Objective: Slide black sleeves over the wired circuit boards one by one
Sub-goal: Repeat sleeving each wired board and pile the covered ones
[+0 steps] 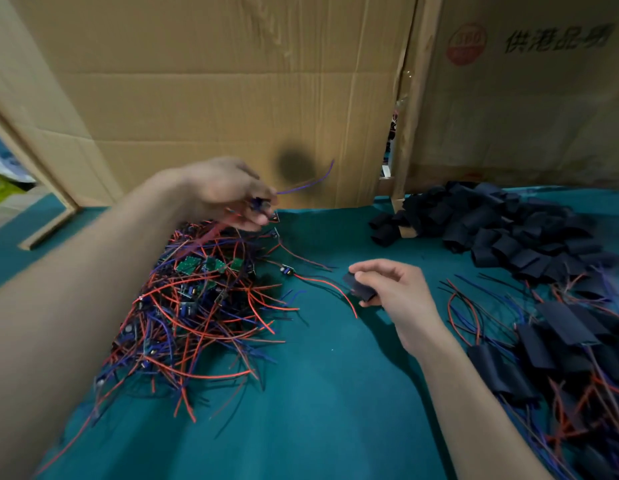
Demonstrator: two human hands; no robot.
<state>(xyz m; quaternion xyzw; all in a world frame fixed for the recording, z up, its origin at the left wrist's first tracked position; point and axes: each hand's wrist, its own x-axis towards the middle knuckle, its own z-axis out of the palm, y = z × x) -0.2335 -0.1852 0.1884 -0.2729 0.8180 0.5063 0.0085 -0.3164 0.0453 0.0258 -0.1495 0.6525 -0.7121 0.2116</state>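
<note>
The left hand [228,194], blurred, pinches a small wired circuit board [261,205] above the far edge of the tangled heap of red and blue wired green boards [200,306]. The right hand [387,289] grips a flat black sleeve [358,287] to the right over the teal cloth [318,410]. Loose black sleeves [491,226] lie far right; sleeved boards [560,341] lie near right.

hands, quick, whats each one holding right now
Left hand: pinches a small wired circuit board, lifted above the tangled pile.
Right hand: grips one flat black sleeve.
</note>
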